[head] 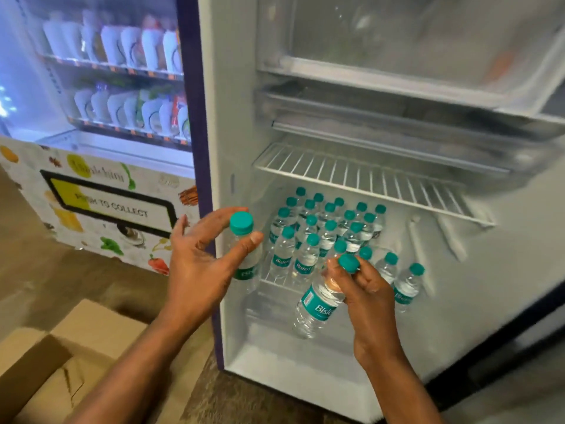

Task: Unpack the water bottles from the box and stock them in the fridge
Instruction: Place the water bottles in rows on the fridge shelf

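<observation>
Head view. Fridge [232,117] stands with its door open and fills the frame from 12 to 5 o'clock.

Left hand [198,264], just left of frame centre: thumb across the front, fingers curled behind, gripping the upright bottle [246,261] below its teal cap [241,222]. That bottle is at the fridge's left front edge, 9 o'clock of the stocked group, not yet on a shelf.

Right hand [365,290], 5 o'clock of centre: fingers pinched round the neck of the tilted bottle [316,306]. Cap points to 1 o'clock, base to 7 o'clock, label reads Bisleri. It hangs in front of the lower shelf [275,281], above the fridge's bottom compartment. Can't tell if it touches anything besides the hand.

Stocked bottles [305,258]: tight upright cluster on the lower shelf, all with teal caps, running from the front edge to the back. Two more bottles [408,286] stand at 3 o'clock of the cluster, slightly apart from it.

Upper wire shelf [367,179] sits at 12 o'clock of the cluster. The frosted freezer compartment [397,62] is above that, blurred.

Cardboard box [76,341] is at 7 o'clock on the floor, flaps open, contents not visible.

Vending machine [107,111] is at 10 o'clock, lit, with rows of pouches and a panel [111,205] marked PUSH TO COLLECT.
</observation>
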